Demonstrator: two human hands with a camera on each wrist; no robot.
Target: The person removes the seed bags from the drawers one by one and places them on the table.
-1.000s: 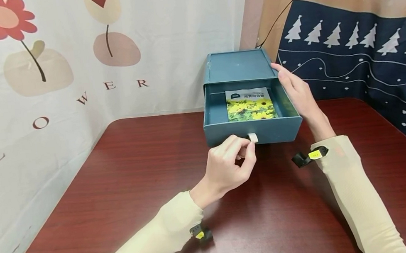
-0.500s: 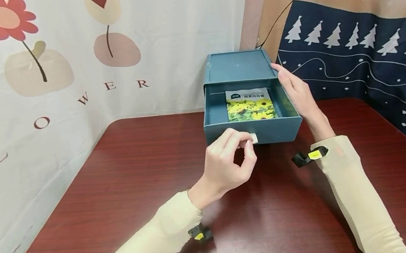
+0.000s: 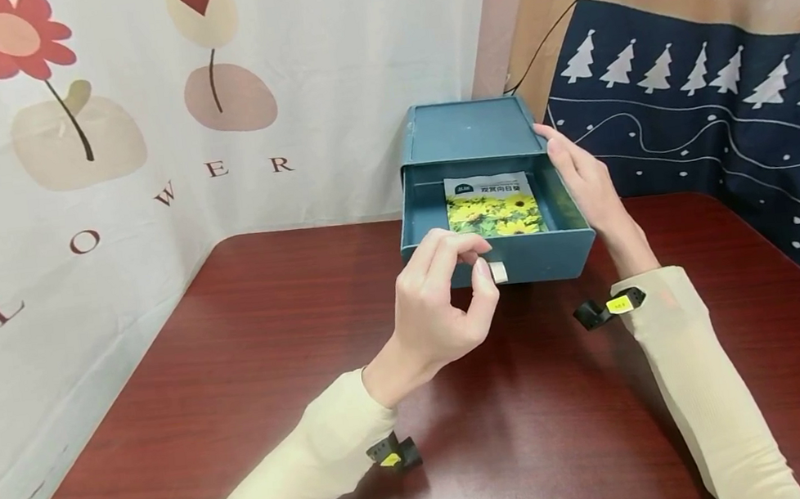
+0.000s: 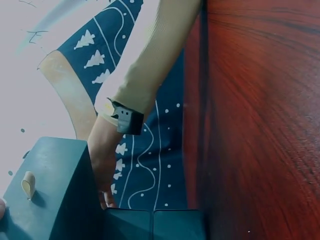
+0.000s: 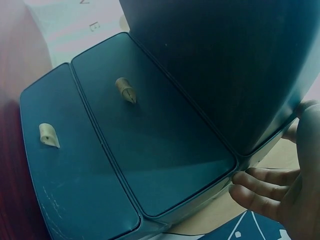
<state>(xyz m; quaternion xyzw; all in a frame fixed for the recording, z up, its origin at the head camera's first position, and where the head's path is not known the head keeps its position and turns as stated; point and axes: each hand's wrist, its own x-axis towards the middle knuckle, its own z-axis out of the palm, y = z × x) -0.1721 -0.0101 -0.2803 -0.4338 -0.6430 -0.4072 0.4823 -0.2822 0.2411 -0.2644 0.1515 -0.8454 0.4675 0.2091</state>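
Observation:
A blue-green drawer box [image 3: 471, 130] stands at the table's back with its top drawer [image 3: 545, 258] pulled out. Inside the drawer lies a booklet [image 3: 495, 210] with yellow flowers on its cover. My left hand [image 3: 438, 298] hovers at the drawer front, thumb and forefinger apart just left of the pale pull tab [image 3: 498, 272], holding nothing. Only a fingertip [image 4: 2, 207] of it shows in the left wrist view. My right hand [image 3: 588, 183] rests along the box's right side. In the right wrist view its fingers [image 5: 265, 200] touch the side edge, extended.
Two lower drawers, each with a pale tab [image 5: 125, 90], sit closed under the pulled-out one. The dark red table [image 3: 267, 314] spreads in front. A white flower-print curtain [image 3: 348, 58] hangs behind, and a navy tree-print cloth [image 3: 711, 115] at the right.
My left hand has let go of the drawer's tab, its fingers spreading and lifting up and slightly left. The drawer, the booklet and my right hand look the same.

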